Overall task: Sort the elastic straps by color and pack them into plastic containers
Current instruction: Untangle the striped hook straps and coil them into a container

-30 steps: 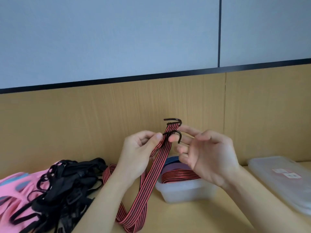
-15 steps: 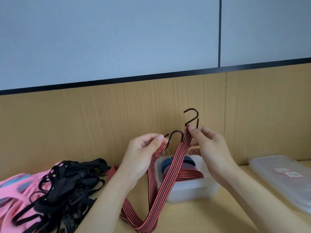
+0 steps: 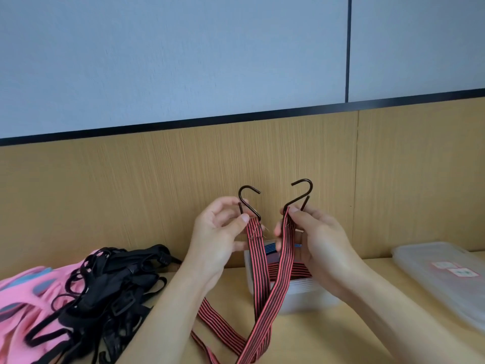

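Just above the counter [image 3: 328, 337], about the middle, I'm holding one red-and-black strap [image 3: 275, 292] up by both ends. My left hand [image 3: 217, 232] has its fingers [image 3: 242, 219] and thumb pinched on the stitched end right under the left hook [image 3: 248, 200]. The right hand [image 3: 315, 237] pinches the other end the same way under the right hook [image 3: 301, 193]. Both hooks point up, a little apart. The rest hangs down, crosses over itself and trails onto the counter on the near side. The clear tub [image 3: 301, 296] sits just behind it, with red coils [image 3: 301, 271] and something blue [image 3: 270, 249] inside. What's the tidiest way to get this one in?
— strap_newbie

lol, been there. I'd undo that crossover first, because a twisted strap tends to spring back out of a coil. Then bring the two hooks together side by side, and keep your pinch on the webbing rather than the wire so they can't swing. Wind it flat from the hook end and lay it on the red coils, not the blue. Also keep the dangling loop away from the black strap pile [image 3: 112, 285] on the left, since I'd guess loose hooks snag on stuff like that.
— bungee_bob
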Tool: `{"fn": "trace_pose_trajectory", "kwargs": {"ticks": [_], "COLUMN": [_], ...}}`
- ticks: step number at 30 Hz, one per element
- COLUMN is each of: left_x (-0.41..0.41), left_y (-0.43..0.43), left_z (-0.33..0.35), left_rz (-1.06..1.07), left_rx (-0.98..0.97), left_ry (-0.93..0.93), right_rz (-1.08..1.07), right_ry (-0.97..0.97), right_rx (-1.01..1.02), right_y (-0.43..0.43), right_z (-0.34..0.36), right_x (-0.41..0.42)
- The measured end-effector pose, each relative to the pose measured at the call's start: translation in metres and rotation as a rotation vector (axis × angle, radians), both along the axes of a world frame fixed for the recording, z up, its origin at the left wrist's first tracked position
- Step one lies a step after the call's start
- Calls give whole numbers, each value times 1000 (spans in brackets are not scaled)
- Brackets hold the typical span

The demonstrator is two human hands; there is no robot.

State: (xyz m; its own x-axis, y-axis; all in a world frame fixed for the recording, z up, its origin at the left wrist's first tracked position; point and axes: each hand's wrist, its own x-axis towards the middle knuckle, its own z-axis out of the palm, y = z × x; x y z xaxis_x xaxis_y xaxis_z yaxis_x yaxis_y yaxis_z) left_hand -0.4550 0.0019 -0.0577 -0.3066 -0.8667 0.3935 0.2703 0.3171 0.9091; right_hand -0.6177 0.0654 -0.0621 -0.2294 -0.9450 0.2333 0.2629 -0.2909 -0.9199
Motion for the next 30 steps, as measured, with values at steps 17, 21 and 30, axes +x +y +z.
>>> {"fn": "trace_pose_trajectory", "kwargs": {"ticks": [17,21,30], "left_x": [0,2,1], "left_y": [-3,-2,-5], "left_z": [2,3,-2], "left_rz": [-103,-225,-267], "left_rx": [56,122,70], "left_ry": [184,114,-15], "right_rz": [333,274,215], "right_ry": [160,196,272], "right_rx": [-8,-32,-1], "right_y": [9,8,10], "right_z": [0,-2,-2], "right_x": [6,8,11]}}
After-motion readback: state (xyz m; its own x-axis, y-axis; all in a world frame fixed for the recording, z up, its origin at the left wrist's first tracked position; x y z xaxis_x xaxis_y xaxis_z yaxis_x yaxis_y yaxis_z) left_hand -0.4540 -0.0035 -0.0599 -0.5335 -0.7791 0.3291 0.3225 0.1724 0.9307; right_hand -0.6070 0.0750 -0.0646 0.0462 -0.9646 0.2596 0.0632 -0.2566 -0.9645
